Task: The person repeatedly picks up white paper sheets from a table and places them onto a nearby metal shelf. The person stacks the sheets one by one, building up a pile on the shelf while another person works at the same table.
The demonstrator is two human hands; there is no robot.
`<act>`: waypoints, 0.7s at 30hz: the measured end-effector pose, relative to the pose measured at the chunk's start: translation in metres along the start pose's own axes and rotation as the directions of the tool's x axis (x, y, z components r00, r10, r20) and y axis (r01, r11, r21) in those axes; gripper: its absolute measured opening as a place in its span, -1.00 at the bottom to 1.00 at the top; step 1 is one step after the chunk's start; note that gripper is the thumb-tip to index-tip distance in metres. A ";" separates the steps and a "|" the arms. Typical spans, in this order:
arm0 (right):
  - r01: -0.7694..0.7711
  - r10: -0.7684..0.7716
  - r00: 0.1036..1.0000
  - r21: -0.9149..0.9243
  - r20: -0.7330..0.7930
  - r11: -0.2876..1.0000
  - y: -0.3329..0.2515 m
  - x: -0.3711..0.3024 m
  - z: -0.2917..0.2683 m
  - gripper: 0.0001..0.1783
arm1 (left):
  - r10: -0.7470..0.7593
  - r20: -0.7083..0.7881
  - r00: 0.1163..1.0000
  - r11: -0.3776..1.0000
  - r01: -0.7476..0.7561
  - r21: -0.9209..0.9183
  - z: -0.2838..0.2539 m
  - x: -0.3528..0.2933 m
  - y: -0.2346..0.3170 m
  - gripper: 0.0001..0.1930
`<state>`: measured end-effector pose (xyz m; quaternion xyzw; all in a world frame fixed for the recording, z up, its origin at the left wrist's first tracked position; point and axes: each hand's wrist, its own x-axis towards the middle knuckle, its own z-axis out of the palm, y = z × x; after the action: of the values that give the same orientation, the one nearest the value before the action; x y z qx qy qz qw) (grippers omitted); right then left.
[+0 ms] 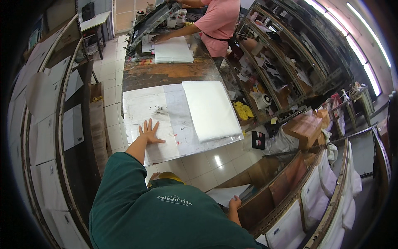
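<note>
Nearest is the person's own green shirt (157, 207), just short of the near end of the long table (174, 74). Off the table's near right corner, the right hand (235, 202) is closed with its fingers together on the edge of a loose white sheet (224, 194); how firmly it is clamped, I cannot tell. That sheet is clear of the table, beside a rack with wooden dividers (286, 182). The left hand (150, 132) presses flat on the table's near end, fingers spread apart and gripping nothing, touching a pale, stained covering (143, 110). On the right part of the same covering, apart from this hand, lies a neat stack of white paper (211, 110).

To the left of the table, across a strip of tiled floor, a rack holds pale sheets (43, 141). To its right, a yellow cloth (243, 111) hangs near a tall set of shelves (273, 66), with a brown carton (304, 126) nearer. At the table's far end, a co-worker in a pink shirt (219, 25) reaches over it, one hand (163, 38) beside a second paper stack (173, 50), near a dark, tilted frame (151, 25).
</note>
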<state>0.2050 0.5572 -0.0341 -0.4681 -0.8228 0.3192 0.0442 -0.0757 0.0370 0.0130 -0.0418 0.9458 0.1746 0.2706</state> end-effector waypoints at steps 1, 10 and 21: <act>0.018 -0.018 1.000 0.014 -0.001 1.000 -0.001 -0.006 -0.002 -0.61 | -0.003 0.001 1.000 1.000 0.003 -0.005 0.001 -0.001 -0.001 0.31; -0.019 0.018 0.995 -0.009 -0.098 1.000 0.030 0.003 0.006 -0.56 | 0.098 -0.020 0.995 0.990 -0.096 0.102 0.001 0.016 0.009 0.33; 0.001 0.044 0.963 0.164 -0.267 0.986 0.037 -0.001 0.034 -0.60 | -0.033 -0.186 0.982 0.946 0.091 0.311 0.005 0.006 0.021 0.16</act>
<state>0.2203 0.5536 -0.0814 -0.5108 -0.7753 0.3190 0.1902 -0.0823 0.0587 0.0121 -0.0430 0.9801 0.0067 0.1936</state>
